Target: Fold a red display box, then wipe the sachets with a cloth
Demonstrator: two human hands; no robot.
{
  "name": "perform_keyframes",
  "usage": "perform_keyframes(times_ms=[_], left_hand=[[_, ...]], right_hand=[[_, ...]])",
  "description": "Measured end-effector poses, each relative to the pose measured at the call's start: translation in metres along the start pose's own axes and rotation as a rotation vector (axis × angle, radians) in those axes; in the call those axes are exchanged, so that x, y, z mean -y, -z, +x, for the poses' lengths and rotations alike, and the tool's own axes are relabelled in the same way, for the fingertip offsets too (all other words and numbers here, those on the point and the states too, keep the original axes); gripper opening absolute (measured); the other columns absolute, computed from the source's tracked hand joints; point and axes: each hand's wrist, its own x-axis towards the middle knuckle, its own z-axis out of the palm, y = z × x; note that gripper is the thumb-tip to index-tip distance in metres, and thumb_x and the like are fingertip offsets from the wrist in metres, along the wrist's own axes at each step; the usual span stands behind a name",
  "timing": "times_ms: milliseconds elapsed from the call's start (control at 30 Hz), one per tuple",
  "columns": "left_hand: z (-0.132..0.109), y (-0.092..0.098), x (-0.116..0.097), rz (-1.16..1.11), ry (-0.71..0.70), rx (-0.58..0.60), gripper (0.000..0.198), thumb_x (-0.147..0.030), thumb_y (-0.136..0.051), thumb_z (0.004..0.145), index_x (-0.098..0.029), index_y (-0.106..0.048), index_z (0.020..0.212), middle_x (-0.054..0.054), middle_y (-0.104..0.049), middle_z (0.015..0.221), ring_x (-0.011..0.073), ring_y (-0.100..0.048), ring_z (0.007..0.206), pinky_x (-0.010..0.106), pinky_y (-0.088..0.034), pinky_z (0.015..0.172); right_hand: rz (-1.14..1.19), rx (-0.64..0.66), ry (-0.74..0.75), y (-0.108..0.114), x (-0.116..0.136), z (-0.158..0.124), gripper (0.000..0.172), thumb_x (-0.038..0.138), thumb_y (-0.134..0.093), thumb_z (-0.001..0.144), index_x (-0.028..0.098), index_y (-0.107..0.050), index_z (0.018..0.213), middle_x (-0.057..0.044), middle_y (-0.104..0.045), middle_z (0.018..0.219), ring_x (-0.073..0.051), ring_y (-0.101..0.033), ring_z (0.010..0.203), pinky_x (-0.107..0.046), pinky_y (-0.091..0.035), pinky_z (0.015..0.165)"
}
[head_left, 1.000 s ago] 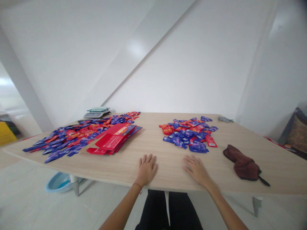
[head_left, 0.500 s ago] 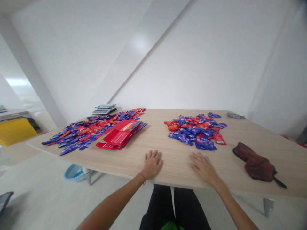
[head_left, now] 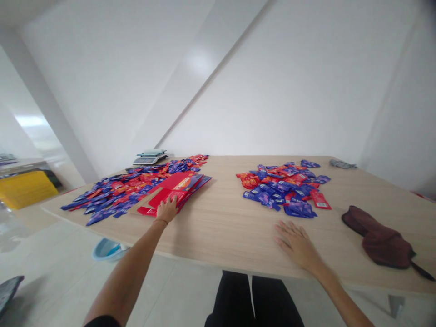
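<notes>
My left hand [head_left: 166,209] reaches out to the left and rests on the near end of a stack of flat red cartons [head_left: 177,187]; its fingers lie over the top carton, and I cannot see whether they grip it. My right hand [head_left: 297,242] lies flat on the wooden table [head_left: 225,222] with fingers spread, holding nothing. A pile of blue and red sachets [head_left: 282,186] sits just beyond the right hand. A larger spread of the same sachets [head_left: 126,186] lies left of the cartons.
A dark red cloth [head_left: 381,238] lies at the right near the table's front edge. A weighing scale [head_left: 149,157] stands at the far left corner, a grey rag [head_left: 342,164] at the far right. A blue basin [head_left: 107,249] sits on the floor under the table.
My left hand has left the table's near edge and stretched forward and left onto the red cartons. The right hand has stayed flat in place.
</notes>
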Motion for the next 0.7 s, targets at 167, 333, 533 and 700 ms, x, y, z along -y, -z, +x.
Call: perform_keyframes(times_ms=[167,333,533,700], left_hand=[[-0.015,-0.008,0.004,0.039,-0.093,-0.064,0.052,-0.019,-0.042,0.1,-0.015,-0.043,0.152,0.024,-0.053,0.144,0.038,-0.057,0.121,0.055,-0.049,0.099],[-0.029,0.017,0.011,0.044,-0.22,-0.156,0.058,-0.004,-0.034,0.096,-0.016,-0.047,0.151,0.021,-0.055,0.146,0.0361,-0.058,0.126,0.051,-0.051,0.101],[-0.059,0.046,0.001,-0.024,-0.487,-0.403,0.059,-0.006,-0.034,0.099,-0.02,-0.047,0.155,0.014,-0.052,0.155,0.0341,-0.048,0.143,0.052,-0.042,0.117],[-0.094,0.069,-0.038,-0.067,-0.831,-0.671,0.063,-0.008,-0.035,0.104,-0.028,-0.032,0.164,0.006,-0.051,0.157,0.0295,-0.044,0.148,0.052,-0.037,0.123]], right_hand=[[0.002,0.011,0.001,0.0,0.0,0.0,0.064,0.064,-0.038,0.1,0.031,-0.049,0.154,-0.001,-0.035,0.167,-0.035,-0.023,0.157,-0.062,-0.014,0.126],[0.1,-0.022,-0.002,0.001,-0.001,-0.001,0.064,0.065,-0.041,0.098,0.031,-0.055,0.15,-0.001,-0.04,0.164,-0.037,-0.024,0.157,-0.065,-0.013,0.126],[0.652,-0.285,-0.069,0.032,0.0,0.021,0.078,0.079,-0.042,0.09,0.02,-0.071,0.131,-0.016,-0.063,0.144,-0.036,-0.045,0.146,-0.059,-0.026,0.125],[1.262,0.013,-0.232,0.093,0.015,0.061,0.099,0.085,-0.007,0.091,0.017,-0.06,0.14,-0.024,-0.057,0.148,-0.034,-0.059,0.135,-0.055,-0.047,0.11]])
